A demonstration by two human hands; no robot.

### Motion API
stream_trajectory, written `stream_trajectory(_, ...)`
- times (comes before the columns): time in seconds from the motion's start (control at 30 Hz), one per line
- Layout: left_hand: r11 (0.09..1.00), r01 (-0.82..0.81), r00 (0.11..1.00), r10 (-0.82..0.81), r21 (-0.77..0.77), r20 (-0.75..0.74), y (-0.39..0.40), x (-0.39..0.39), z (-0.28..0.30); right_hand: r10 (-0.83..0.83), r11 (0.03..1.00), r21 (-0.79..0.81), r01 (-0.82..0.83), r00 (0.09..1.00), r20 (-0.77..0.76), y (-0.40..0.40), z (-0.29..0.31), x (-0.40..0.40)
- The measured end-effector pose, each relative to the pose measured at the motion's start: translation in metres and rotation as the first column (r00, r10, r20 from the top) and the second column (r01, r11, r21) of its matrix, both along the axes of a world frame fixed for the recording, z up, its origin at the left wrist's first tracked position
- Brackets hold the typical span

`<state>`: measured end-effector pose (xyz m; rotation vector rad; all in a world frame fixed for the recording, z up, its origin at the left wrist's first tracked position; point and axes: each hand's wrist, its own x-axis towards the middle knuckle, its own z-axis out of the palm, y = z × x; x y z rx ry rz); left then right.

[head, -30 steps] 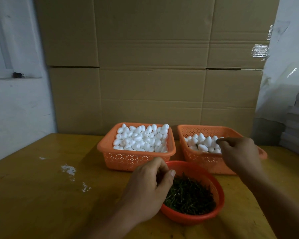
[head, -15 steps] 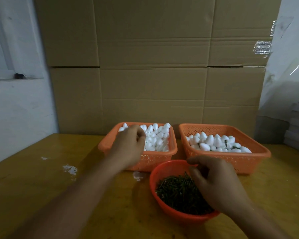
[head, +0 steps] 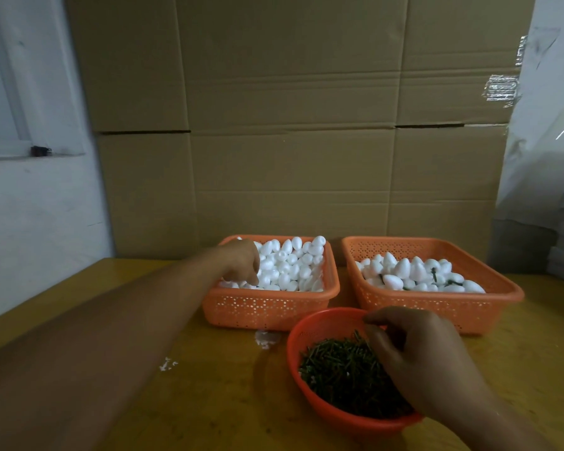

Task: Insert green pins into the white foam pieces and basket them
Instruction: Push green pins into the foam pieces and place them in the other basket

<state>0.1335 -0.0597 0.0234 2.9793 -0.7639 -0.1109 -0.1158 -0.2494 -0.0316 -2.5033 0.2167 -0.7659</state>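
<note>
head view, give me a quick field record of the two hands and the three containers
left hand: reaching into left basket, fingers down among plain white foam pieces
right hand: fingers curled in the red bowl over the green pins
right basket: fewer foam pieces, some with green pins in them
table: yellow wood, white crumbs near the bowl

Packing workroom, stacked cardboard cartons (head: 293,125), sorting baskets (head: 271,307)
</note>
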Motion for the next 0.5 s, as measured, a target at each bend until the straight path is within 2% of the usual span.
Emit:
stream_trajectory(0.13,0.997,-0.048,0.998,0.051,0.067,-0.038,-0.007,-0.003,-0.01,0.003,1.0,-0.008,-0.003,1.0,-0.003,0.0,0.0,0.0)
stream_trajectory(0.33,0.991,-0.048,0.998,0.044,0.127,0.034,-0.018,-0.007,-0.016,0.015,1.0,-0.003,-0.015,1.0,-0.015,0.001,-0.001,-0.001)
stream_trajectory(0.5,0.997,-0.032,0.999,0.03,0.067,0.033,-0.014,-0.004,-0.013,0.015,1.0,-0.013,-0.015,0.999,-0.028,0.0,0.0,0.0)
